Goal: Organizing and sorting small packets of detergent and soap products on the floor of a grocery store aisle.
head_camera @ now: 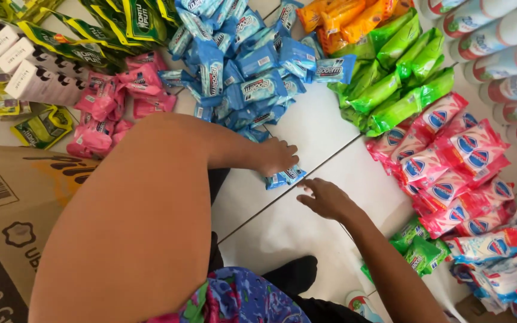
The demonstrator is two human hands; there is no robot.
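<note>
My left hand [277, 157] reaches across the white tiled floor [315, 128] and closes over a blue soap packet [286, 177] lying apart from the big heap of blue soap packets [243, 66]. My right hand [325, 198] hovers just to the right of that packet, fingers spread, holding nothing. My bare left arm and knee fill the lower left of the view.
Pink packets [112, 104] and green-yellow packs [100, 27] lie at the upper left, green packets [399, 72] and orange packets [345, 18] at the top right, red-pink soap packets [450, 161] at the right. A cardboard box [7, 209] sits at the left. White tubes [504, 54] line the right edge.
</note>
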